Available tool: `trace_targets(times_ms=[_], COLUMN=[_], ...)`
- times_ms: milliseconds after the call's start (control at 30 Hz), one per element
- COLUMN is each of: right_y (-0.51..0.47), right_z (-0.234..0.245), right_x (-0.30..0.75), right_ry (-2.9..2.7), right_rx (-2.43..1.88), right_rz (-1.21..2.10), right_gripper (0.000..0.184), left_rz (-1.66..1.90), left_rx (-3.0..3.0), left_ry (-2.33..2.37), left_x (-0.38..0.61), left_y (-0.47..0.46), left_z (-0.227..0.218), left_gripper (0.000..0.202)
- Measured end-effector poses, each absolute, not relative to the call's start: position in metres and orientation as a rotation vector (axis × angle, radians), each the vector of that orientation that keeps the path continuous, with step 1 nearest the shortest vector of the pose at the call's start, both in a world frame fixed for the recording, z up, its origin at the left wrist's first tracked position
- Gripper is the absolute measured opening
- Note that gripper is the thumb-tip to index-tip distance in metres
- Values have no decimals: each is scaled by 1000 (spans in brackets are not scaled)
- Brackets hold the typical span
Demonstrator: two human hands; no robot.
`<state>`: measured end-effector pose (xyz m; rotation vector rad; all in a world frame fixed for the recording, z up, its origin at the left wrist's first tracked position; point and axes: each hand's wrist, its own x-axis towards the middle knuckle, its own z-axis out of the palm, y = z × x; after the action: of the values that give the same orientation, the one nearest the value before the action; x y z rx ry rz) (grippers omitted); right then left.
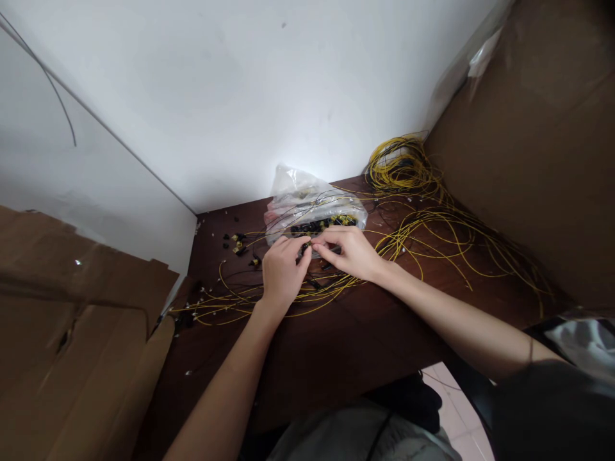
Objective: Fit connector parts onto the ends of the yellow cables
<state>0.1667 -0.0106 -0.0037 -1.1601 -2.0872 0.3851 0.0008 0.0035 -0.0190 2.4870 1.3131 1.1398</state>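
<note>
Sleeve (552, 410), indistinct piece (306, 245) between hands (282, 269) (352, 253).

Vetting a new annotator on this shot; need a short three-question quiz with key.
1. True or false: the bare left hand and bare right hand have their fingertips close together at a small dark piece.
2. Multiple choice: in the picture, the coil of thin yellow and black wire lies on which side of the crumpled clear plastic bag? A) left B) right
3. Short answer: what material is the large brown panel at the right edge?

Key: 1 true; 2 B; 3 cardboard.
</note>
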Motion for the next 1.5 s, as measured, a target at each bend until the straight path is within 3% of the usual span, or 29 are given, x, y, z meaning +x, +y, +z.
trace_targets(times_ms=[567, 833, 1500], right_y=[-12, -12, -15], right_z=[-3, -3, -2], right_x=[166, 162, 160], right_ry=[-1965, -1953, -2009], right_rx=[-1229, -1260, -1301], right_rz=[426, 477, 428], right_gripper=[23, 38, 28], left_rz=[1120, 1150, 1057], left_rx=[2378, 2379, 2475], left_ry=[1326, 1286, 1219], left_x=[2, 1, 3], left_y=[3, 3, 0], left_z=[-15, -15, -12], left_gripper=[14, 8, 7])
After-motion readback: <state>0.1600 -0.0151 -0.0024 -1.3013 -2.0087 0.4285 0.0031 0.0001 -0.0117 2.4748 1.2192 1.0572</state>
